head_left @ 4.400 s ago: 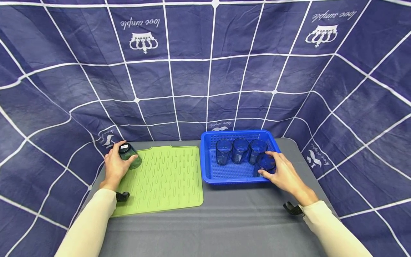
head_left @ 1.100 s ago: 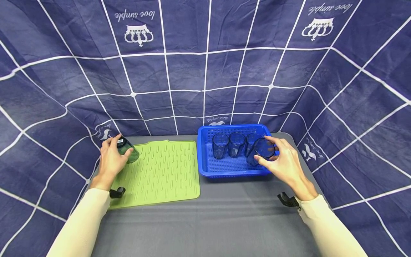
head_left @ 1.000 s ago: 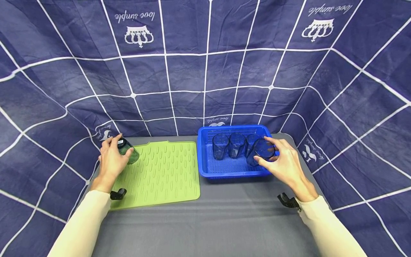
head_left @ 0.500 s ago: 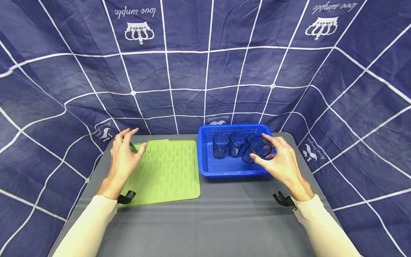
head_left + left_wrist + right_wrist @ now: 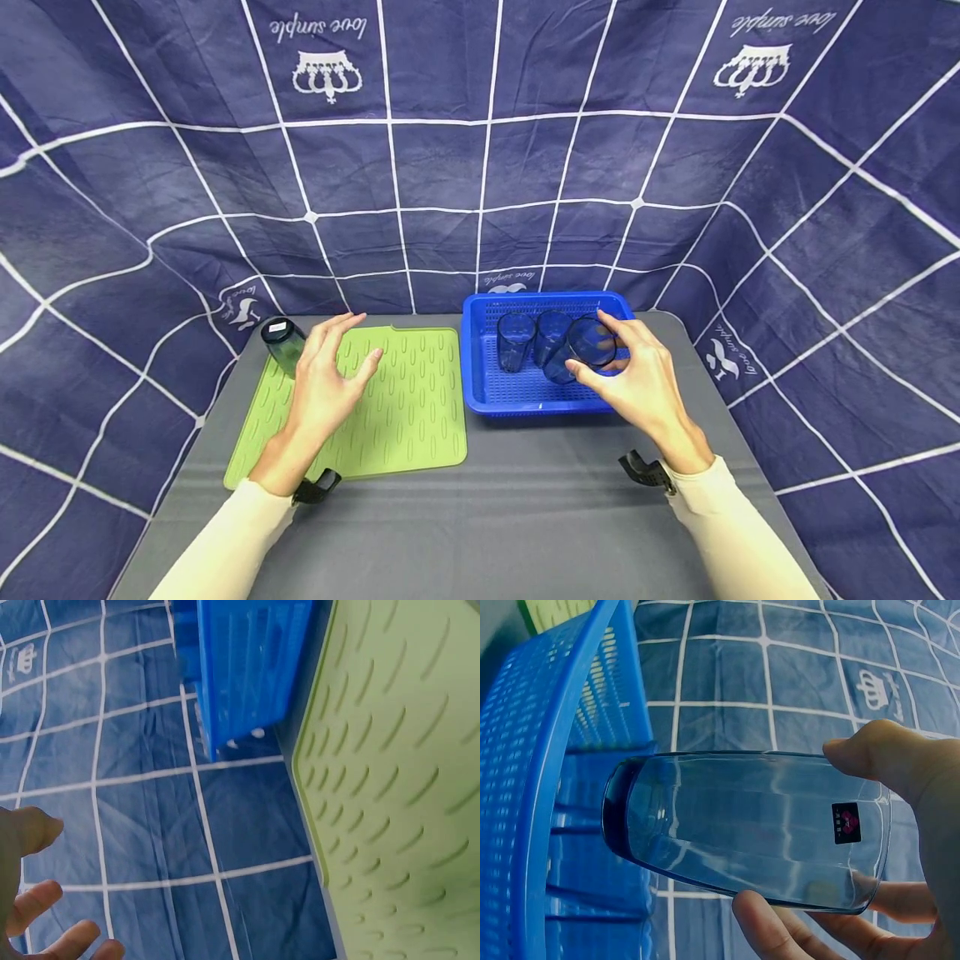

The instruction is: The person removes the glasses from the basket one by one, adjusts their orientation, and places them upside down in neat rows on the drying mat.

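Observation:
My left hand (image 5: 327, 387) is open above the green mat (image 5: 405, 408), fingers spread and holding nothing. Left of it, an upside-down dark-tinted drinking glass (image 5: 283, 343) stands at the mat's back left corner, a small white label on its raised base. In the left wrist view, fingertips (image 5: 37, 904) show at the lower left, apart from anything. My right hand (image 5: 637, 375) grips another drinking glass (image 5: 742, 829) near its rim, thumb on one side and fingers on the other. It is tilted over the blue basket (image 5: 491, 400) and carries a dark sticker.
Inside the basket two more glasses (image 5: 516, 342) stand upright side by side; the held glass partly covers the view there. A grey table (image 5: 480, 517) extends in front of mat and basket. Blue gridded cloth (image 5: 442, 167) hangs behind and at both sides.
My left hand has let go of the glass at the mat's corner and moved right. My right hand has lifted its glass from the basket's front right and shifted it left, tilted.

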Available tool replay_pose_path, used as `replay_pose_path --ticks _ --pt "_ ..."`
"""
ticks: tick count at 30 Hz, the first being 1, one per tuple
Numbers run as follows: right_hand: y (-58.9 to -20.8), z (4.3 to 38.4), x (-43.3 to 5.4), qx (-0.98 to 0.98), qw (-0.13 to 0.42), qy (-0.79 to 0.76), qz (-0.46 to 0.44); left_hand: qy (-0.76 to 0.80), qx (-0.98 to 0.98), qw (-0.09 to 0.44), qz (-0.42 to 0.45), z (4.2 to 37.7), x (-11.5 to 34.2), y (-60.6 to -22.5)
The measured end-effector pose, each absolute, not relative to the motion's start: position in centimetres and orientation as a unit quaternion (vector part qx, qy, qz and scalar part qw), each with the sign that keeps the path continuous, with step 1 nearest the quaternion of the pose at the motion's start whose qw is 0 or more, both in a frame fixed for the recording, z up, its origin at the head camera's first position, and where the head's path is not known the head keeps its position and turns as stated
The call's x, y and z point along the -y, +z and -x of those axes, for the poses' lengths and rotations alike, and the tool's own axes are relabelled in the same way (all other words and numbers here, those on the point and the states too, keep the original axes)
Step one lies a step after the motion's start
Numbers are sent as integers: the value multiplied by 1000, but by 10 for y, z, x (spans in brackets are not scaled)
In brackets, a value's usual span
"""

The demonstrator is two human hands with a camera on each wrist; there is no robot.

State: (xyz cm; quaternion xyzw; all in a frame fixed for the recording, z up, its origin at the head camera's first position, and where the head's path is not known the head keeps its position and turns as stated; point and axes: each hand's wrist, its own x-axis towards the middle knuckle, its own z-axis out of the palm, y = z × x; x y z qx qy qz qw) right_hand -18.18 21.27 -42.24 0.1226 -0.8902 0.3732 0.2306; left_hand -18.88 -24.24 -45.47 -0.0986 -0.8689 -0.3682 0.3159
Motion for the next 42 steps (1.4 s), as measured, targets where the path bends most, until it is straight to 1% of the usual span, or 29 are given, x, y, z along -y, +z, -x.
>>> replay_pose_path --ticks 15,27,36,42 --pt "-426 179 -187 869 225 418 -138 -392 854 309 147 170 206 -465" --pt "-433 176 -167 840 211 481 -138 -430 844 269 176 162 169 -464" --pt "-437 170 -156 813 186 538 -121 -459 834 242 190 158 148 -469" --pt "-440 169 -149 788 167 579 -129 -469 829 229 201 158 138 -471"
